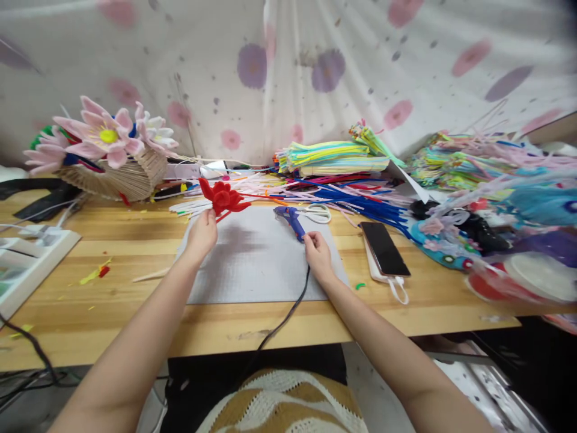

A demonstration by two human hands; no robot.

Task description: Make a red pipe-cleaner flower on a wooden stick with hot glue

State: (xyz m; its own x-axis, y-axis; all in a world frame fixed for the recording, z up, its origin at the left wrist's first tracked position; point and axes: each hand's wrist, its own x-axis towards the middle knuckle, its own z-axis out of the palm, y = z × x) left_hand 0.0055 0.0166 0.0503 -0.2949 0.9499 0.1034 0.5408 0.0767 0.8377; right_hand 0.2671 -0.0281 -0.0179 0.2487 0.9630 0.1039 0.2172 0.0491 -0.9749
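My left hand (204, 233) is closed on a red pipe-cleaner flower (223, 197), held above the left part of a grey mat (252, 276). Several fuzzy petals spread out from the flower's centre. Over the mat's right side, my right hand (317, 251) pinches the handle end of a blue glue gun (292, 221), whose nozzle points to the upper left. A black cord (288, 317) runs from below that hand across the mat and off the table's front edge. White-handled scissors (318, 213) lie just behind the glue gun.
Bundles of coloured pipe cleaners (333, 157) line the back. A basket with pink flowers (108, 135) stands at back left, above a white compartment tray (33, 258). A phone (385, 248) lies right of the mat, near a wrapped blue flower piece (444, 246).
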